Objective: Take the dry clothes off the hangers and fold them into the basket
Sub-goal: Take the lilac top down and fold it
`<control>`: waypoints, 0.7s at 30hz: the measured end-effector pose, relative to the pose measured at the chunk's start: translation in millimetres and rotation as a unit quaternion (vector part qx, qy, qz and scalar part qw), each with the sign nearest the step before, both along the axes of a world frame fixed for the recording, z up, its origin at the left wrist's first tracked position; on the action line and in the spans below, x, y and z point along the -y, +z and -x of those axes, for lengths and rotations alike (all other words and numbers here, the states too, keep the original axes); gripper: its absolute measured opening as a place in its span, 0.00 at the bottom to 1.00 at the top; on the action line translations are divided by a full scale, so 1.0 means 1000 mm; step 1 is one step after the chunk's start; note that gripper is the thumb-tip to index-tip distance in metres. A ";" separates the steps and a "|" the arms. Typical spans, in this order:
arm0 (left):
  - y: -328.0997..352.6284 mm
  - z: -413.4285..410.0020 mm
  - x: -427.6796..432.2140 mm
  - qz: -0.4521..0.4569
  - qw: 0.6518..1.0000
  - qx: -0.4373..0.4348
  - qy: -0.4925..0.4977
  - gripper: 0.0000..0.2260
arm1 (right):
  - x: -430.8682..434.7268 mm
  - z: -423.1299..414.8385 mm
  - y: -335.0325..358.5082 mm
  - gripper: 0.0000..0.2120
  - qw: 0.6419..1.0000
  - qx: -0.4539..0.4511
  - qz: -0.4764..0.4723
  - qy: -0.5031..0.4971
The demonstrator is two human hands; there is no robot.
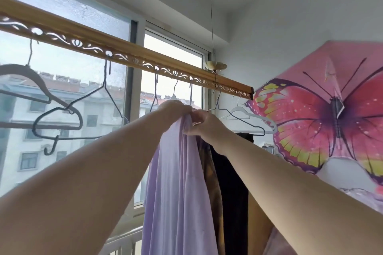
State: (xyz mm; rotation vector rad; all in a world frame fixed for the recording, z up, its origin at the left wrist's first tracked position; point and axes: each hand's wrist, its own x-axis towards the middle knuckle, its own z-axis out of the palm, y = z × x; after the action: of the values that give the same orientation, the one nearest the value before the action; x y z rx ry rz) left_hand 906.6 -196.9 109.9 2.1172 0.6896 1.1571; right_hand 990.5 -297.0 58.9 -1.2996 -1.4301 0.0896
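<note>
A long lilac garment (176,182) hangs from a hanger under the carved wooden drying rail (128,51). Both my arms reach up to its top. My left hand (176,109) grips the bunched top of the lilac cloth, and my right hand (204,123) pinches the same cloth right beside it. The hanger under the cloth is mostly hidden by my hands. To the right of it hang a brown patterned garment (213,188) and a black garment (234,192). No basket is in view.
Several bare dark hangers (60,120) dangle from the rail on the left, and a white hanger (240,113) and a dark one hang at its right end. A pink butterfly umbrella (331,114) leans by the right wall. A large window (62,109) lies behind.
</note>
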 end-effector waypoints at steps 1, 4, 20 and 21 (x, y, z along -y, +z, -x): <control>-0.001 0.004 0.002 -0.037 0.999 -0.010 0.012 0.08 | 0.003 0.000 -0.001 0.17 0.999 0.004 0.033 0.016; -0.013 0.022 0.013 -0.182 0.978 -0.083 0.067 0.07 | 0.005 0.000 -0.005 0.20 0.998 -0.007 0.060 0.011; -0.107 0.066 0.000 -0.477 0.810 -0.268 0.213 0.15 | -0.017 0.045 -0.043 0.17 0.991 -0.026 0.099 -0.084; -0.112 0.069 -0.004 -0.475 0.799 -0.308 0.205 0.14 | -0.019 0.047 -0.045 0.22 0.990 -0.024 0.109 -0.086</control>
State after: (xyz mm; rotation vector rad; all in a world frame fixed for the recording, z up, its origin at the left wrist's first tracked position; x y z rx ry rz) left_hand 837.9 -193.3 -2.1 3.4267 1.0274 1.1457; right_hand 943.6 -278.2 13.5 -1.5845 -1.2887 0.1639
